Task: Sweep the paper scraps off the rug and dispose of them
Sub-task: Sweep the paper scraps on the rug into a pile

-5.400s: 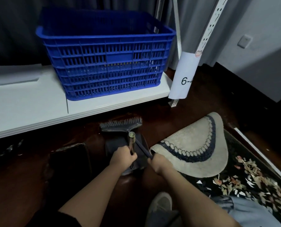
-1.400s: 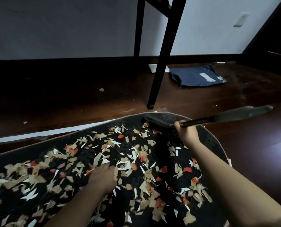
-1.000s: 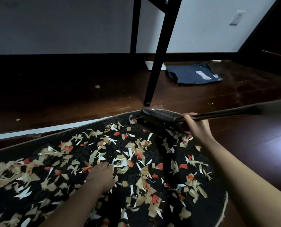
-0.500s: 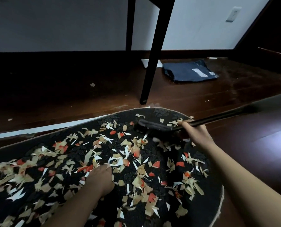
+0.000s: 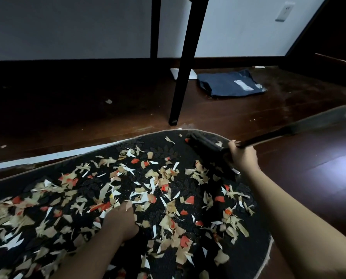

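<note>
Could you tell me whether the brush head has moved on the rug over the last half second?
Yes. The brush head now sits nearer the rug far edge and further right of the chair leg.

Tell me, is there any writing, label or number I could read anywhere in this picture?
None can be read.
White label on the dark blue bag on the floor: print too small and blurred.
Wall plate: no marking visible.
Paper scraps on the rug: no legible print.
</note>
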Action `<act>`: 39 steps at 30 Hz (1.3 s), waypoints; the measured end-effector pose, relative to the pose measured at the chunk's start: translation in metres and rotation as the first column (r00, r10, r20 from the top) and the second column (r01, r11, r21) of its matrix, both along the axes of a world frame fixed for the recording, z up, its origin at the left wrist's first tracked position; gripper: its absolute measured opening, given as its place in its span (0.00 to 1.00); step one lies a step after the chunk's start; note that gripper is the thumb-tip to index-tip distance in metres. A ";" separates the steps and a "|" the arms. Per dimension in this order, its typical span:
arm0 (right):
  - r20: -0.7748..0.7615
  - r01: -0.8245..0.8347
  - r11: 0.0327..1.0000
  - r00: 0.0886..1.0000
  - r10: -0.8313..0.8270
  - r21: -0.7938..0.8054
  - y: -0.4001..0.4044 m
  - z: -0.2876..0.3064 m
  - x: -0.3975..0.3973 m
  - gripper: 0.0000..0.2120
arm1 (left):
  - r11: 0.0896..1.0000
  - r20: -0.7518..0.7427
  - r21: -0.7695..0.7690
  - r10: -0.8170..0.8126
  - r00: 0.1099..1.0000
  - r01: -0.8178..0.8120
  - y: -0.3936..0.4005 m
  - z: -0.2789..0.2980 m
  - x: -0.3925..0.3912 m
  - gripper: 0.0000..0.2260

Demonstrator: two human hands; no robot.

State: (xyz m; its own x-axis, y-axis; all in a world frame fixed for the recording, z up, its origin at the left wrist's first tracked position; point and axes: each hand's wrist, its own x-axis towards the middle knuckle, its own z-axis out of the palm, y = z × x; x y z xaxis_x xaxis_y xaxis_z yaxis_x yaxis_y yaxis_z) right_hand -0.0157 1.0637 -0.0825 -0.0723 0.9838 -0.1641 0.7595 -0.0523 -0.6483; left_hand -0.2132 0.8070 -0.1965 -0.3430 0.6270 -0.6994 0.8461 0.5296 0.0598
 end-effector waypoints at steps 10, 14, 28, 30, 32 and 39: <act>-0.297 -0.050 0.999 0.954 0.043 -0.014 -0.001 0.011 0.027 0.09 | 0.999 0.030 -0.044 0.028 0.999 -0.027 0.007 0.008 0.000 0.32; 0.049 -0.019 0.989 0.999 0.012 0.147 0.008 0.009 0.019 0.15 | 0.999 0.019 -0.045 0.027 0.999 -0.026 0.008 0.010 0.003 0.31; -0.218 0.005 0.997 0.976 0.011 0.072 0.001 0.003 0.029 0.16 | 0.997 0.028 -0.076 0.019 0.999 -0.016 0.012 0.013 -0.001 0.31; -0.085 -0.017 0.992 0.996 0.028 0.129 0.004 0.009 0.027 0.16 | 0.997 0.031 -0.075 0.021 0.999 -0.018 0.012 0.014 0.000 0.31; 0.023 0.023 0.990 0.999 -0.027 0.141 0.005 0.006 0.023 0.16 | 0.998 0.028 -0.068 0.015 0.999 -0.013 0.012 0.015 0.000 0.30; -0.025 -0.103 0.995 0.994 0.103 -0.007 -0.011 -0.014 0.012 0.13 | 0.998 0.025 -0.058 0.016 1.000 -0.014 0.009 0.014 0.001 0.30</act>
